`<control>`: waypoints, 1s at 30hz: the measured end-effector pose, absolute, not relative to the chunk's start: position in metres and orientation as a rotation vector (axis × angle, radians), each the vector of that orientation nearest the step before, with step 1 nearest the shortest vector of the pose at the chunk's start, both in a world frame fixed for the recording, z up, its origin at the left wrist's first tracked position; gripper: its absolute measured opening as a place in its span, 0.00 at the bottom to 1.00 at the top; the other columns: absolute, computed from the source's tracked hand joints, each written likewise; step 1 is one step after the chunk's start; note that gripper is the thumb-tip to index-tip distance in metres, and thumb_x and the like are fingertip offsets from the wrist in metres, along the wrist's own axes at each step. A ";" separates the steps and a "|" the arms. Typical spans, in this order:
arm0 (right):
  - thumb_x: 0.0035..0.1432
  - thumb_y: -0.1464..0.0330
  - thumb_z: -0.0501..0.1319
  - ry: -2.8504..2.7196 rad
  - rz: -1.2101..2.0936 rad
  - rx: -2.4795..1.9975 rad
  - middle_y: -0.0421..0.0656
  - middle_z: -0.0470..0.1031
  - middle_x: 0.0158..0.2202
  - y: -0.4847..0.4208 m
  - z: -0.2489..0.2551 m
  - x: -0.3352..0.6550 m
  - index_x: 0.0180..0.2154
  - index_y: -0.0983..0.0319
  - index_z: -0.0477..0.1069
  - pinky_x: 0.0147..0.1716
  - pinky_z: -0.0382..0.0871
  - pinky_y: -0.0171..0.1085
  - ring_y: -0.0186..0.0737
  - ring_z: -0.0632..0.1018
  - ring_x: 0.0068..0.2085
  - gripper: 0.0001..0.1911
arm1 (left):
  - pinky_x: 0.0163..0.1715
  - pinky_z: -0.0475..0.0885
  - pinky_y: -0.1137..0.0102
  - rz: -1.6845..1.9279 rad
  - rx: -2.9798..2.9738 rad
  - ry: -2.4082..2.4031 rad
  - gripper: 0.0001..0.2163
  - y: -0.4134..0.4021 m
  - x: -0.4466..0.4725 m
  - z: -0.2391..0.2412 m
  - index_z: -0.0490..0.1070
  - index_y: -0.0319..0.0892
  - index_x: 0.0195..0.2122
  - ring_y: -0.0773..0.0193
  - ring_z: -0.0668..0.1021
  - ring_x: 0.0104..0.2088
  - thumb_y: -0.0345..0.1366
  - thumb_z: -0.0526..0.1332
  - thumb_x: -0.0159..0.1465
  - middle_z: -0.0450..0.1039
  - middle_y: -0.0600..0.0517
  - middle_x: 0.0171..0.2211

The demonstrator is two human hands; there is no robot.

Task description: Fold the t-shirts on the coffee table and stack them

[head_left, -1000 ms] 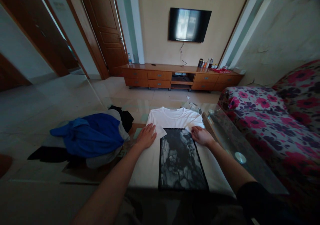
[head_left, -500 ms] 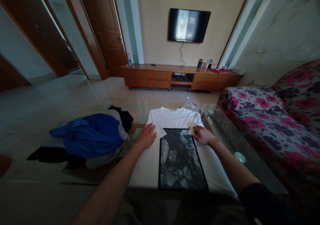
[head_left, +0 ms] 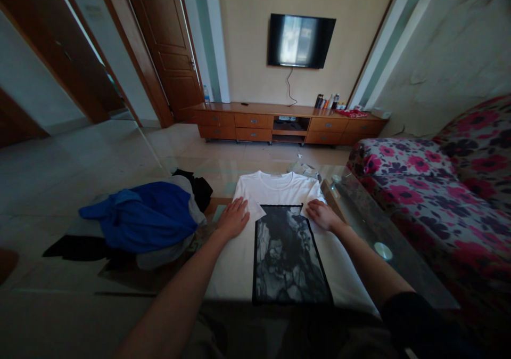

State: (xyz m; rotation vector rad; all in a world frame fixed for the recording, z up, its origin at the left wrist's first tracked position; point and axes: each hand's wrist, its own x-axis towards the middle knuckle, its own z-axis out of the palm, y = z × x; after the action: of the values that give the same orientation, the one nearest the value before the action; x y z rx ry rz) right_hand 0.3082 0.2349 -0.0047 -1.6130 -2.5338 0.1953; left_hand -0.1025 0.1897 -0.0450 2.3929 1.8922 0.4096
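Observation:
A white T-shirt [head_left: 275, 191] lies spread on the glass table, its neckline away from me. A dark, black-edged rectangle with a grey print [head_left: 289, 258] covers the middle of its front. Both sleeves are folded inward, and their corners reach the top of the print. My left hand [head_left: 233, 218] rests flat on the left sleeve, fingers stretched out. On the opposite side, my right hand [head_left: 321, 215] lies on the right sleeve with its fingers extended and slightly bent. The cloth directly beneath both palms is hidden.
Left of the shirt is a heap of clothes with a blue garment [head_left: 147, 215] on top. The glass table [head_left: 407, 263] extends right towards a flowered sofa [head_left: 423, 188]. Beyond stands a long wooden cabinet [head_left: 253, 122], below a wall television [head_left: 301, 42].
The fingers of my right hand have loosened from a curled grip and now lie flatter on the sleeve. My left hand and the shirt look the same.

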 end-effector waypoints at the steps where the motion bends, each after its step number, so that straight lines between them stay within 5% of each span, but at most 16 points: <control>1: 0.72 0.60 0.44 -2.476 0.193 -1.637 0.52 0.75 0.52 0.236 -0.007 0.308 0.45 0.60 0.75 0.54 0.68 0.43 0.47 0.75 0.53 0.22 | 0.70 0.48 0.55 0.405 2.389 1.890 0.27 0.190 -0.103 -0.045 0.56 0.43 0.70 0.54 0.54 0.73 0.47 0.44 0.73 0.50 0.45 0.74; 4: 0.73 0.60 0.42 -2.371 0.128 -1.697 0.55 0.70 0.60 0.236 -0.017 0.308 0.58 0.62 0.69 0.56 0.67 0.46 0.49 0.72 0.59 0.24 | 0.70 0.48 0.55 0.399 2.380 1.889 0.27 0.189 -0.103 -0.043 0.56 0.43 0.70 0.54 0.53 0.73 0.48 0.45 0.73 0.49 0.45 0.74; 7: 0.72 0.56 0.43 -2.413 0.093 -1.775 0.49 0.52 0.73 0.232 -0.030 0.309 0.69 0.55 0.57 0.62 0.61 0.54 0.54 0.56 0.71 0.29 | 0.70 0.48 0.55 0.400 2.388 1.890 0.27 0.189 -0.102 -0.043 0.56 0.43 0.71 0.52 0.52 0.73 0.48 0.44 0.73 0.49 0.46 0.74; 11: 0.72 0.50 0.39 -2.492 0.128 -1.835 0.43 0.41 0.76 0.228 -0.041 0.312 0.73 0.47 0.47 0.67 0.51 0.60 0.54 0.46 0.74 0.32 | 0.70 0.48 0.54 0.394 2.396 1.901 0.27 0.191 -0.102 -0.046 0.56 0.45 0.71 0.51 0.52 0.73 0.47 0.46 0.73 0.51 0.46 0.73; 15: 0.70 0.46 0.41 -2.479 0.158 -1.826 0.44 0.44 0.75 0.231 -0.040 0.312 0.72 0.47 0.51 0.66 0.50 0.61 0.57 0.49 0.73 0.34 | 0.70 0.48 0.53 0.395 2.406 1.901 0.27 0.191 -0.102 -0.047 0.56 0.43 0.71 0.50 0.52 0.73 0.47 0.45 0.73 0.50 0.45 0.73; 20: 0.69 0.48 0.47 -2.162 0.079 -1.940 0.51 0.60 0.68 0.249 -0.025 0.303 0.66 0.52 0.63 0.60 0.61 0.60 0.59 0.65 0.65 0.31 | 0.70 0.49 0.54 0.410 2.397 1.906 0.28 0.190 -0.101 -0.045 0.56 0.42 0.71 0.49 0.52 0.73 0.47 0.46 0.73 0.50 0.45 0.73; 30: 0.65 0.45 0.48 -1.691 0.300 -2.314 0.58 0.57 0.68 0.344 -0.010 0.282 0.67 0.53 0.64 0.58 0.57 0.70 0.71 0.62 0.66 0.36 | 0.69 0.49 0.53 0.414 2.386 1.933 0.28 0.195 -0.101 -0.046 0.56 0.45 0.71 0.49 0.52 0.73 0.47 0.47 0.72 0.50 0.46 0.73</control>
State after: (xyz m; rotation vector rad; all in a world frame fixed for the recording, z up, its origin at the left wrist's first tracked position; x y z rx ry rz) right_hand 0.2819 0.3439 -0.0102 -2.3141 -1.6906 0.2999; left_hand -0.1013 0.1948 -0.0463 2.3865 1.9326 0.4138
